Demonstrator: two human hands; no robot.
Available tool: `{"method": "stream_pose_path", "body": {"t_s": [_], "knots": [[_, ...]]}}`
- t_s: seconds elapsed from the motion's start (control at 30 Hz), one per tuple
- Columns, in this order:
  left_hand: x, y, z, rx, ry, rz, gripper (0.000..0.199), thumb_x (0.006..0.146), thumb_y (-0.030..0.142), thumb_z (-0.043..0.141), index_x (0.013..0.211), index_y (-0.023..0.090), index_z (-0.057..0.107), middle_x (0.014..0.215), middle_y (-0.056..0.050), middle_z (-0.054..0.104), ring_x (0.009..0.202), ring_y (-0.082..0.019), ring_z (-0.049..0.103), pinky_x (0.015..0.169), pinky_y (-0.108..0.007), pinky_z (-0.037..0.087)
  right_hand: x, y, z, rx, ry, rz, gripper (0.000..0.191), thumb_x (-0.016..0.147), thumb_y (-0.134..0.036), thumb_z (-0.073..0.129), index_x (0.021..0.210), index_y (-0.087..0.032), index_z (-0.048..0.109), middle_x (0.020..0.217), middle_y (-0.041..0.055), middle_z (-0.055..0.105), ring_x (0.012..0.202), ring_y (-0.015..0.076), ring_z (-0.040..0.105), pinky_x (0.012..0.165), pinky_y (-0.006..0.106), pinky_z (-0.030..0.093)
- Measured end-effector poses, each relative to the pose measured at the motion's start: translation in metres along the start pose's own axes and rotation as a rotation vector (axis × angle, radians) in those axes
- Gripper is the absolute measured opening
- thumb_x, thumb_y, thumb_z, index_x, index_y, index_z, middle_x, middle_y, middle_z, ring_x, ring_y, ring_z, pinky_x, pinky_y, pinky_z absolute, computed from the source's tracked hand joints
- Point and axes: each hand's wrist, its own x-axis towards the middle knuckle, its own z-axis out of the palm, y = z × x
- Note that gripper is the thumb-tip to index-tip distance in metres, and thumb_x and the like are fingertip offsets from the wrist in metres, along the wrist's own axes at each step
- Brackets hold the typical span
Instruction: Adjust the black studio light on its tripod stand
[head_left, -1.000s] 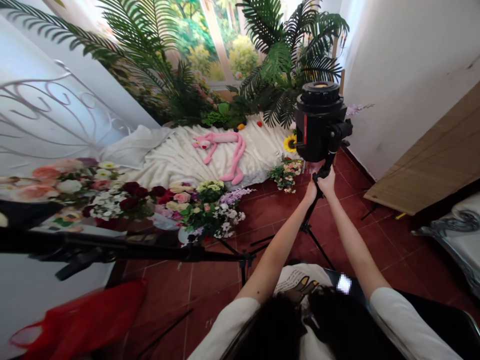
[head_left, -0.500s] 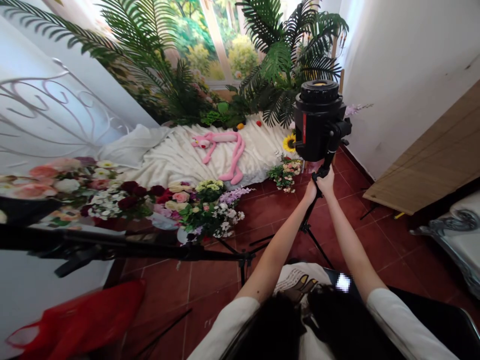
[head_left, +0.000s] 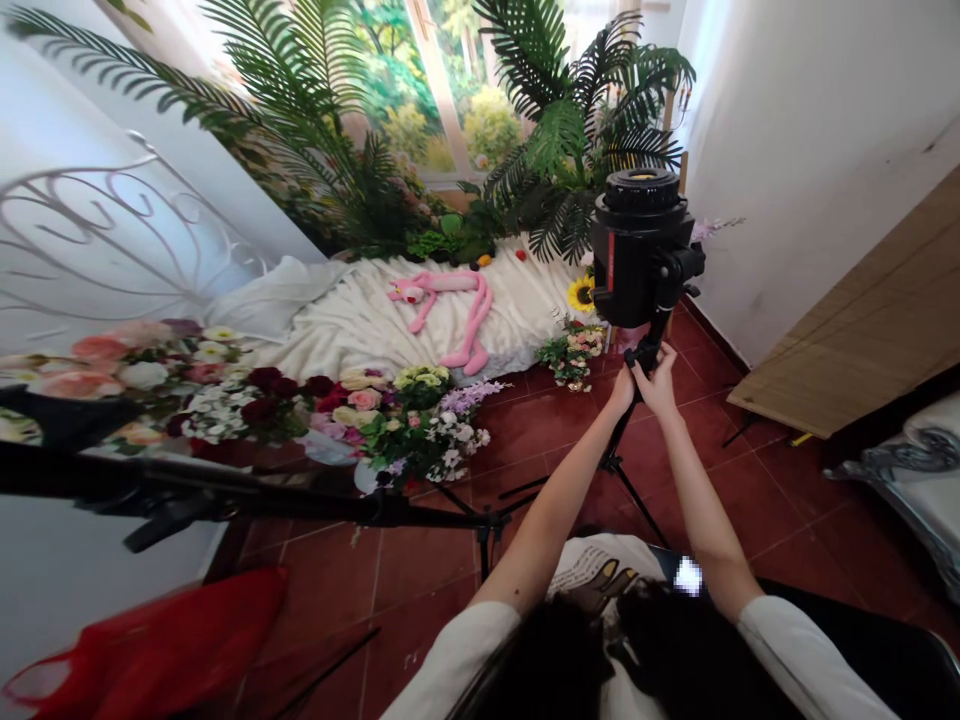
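A black studio light [head_left: 634, 245] with a red side stripe sits on top of a light stand [head_left: 616, 440], right of centre. Just below the lamp, my left hand [head_left: 622, 388] is closed round the stand's upper pole. My right hand [head_left: 660, 380] grips the same pole from the right, at the black joint [head_left: 641, 353], its thumb and fingers bent about it. Part of the fingers of both hands is hidden behind the pole and joint. The stand's legs spread on the red tiled floor.
Another black stand [head_left: 300, 500] stretches across the left. Artificial flowers [head_left: 420, 425] border a white blanket [head_left: 337, 315] bearing a pink plush toy [head_left: 450, 290]. Palm plants [head_left: 559, 130] rise behind. A wooden board [head_left: 847, 320] leans right; a red bag [head_left: 157, 640] lies lower left.
The fingers of my right hand have loosened and shifted a little at the joint. My left hand stays on the pole. The whole view has moved slightly.
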Motion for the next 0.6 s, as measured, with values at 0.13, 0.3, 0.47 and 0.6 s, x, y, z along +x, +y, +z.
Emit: {"method": "stream_pose_path", "body": {"t_s": [0.13, 0.3, 0.47, 0.6], "knots": [[0.000, -0.005, -0.001, 0.007, -0.017, -0.058, 0.043, 0.096, 0.046, 0.041, 0.083, 0.014, 0.066, 0.064, -0.005, 0.067, 0.070, -0.017, 0.064, 0.069, -0.030, 0.055, -0.031, -0.009, -0.028, -0.048, -0.020, -0.018, 0.042, 0.091, -0.048, 0.057, 0.122, -0.022, 0.046, 0.128, 0.0166, 0.058, 0.121, 0.0238, 0.058, 0.105, 0.046, 0.046], [0.005, -0.015, 0.002, -0.046, -0.067, -0.066, 0.050, 0.097, 0.047, 0.033, 0.080, 0.013, 0.065, 0.061, -0.006, 0.065, 0.062, -0.015, 0.063, 0.063, -0.027, 0.053, -0.060, -0.009, -0.055, -0.234, -0.101, 0.033, 0.038, 0.098, -0.050, 0.043, 0.094, -0.021, 0.067, 0.133, 0.0142, 0.059, 0.130, 0.0256, 0.052, 0.112, 0.050, 0.038], [0.009, -0.022, 0.002, -0.081, -0.074, -0.067, 0.051, 0.097, 0.045, 0.031, 0.080, 0.011, 0.066, 0.061, -0.006, 0.065, 0.060, -0.014, 0.062, 0.064, -0.026, 0.052, -0.074, 0.000, -0.056, -0.205, -0.148, 0.133, 0.048, 0.099, -0.052, 0.038, 0.106, -0.021, 0.074, 0.135, 0.0130, 0.061, 0.128, 0.0243, 0.056, 0.113, 0.046, 0.039], [0.008, -0.022, 0.001, -0.063, -0.068, -0.092, 0.053, 0.099, 0.037, 0.026, 0.080, 0.010, 0.066, 0.061, -0.006, 0.065, 0.063, -0.014, 0.064, 0.066, -0.025, 0.051, -0.077, 0.003, -0.057, -0.199, -0.168, 0.167, 0.049, 0.097, -0.055, 0.043, 0.106, -0.021, 0.077, 0.141, 0.0124, 0.058, 0.129, 0.0252, 0.056, 0.114, 0.043, 0.038]]}}
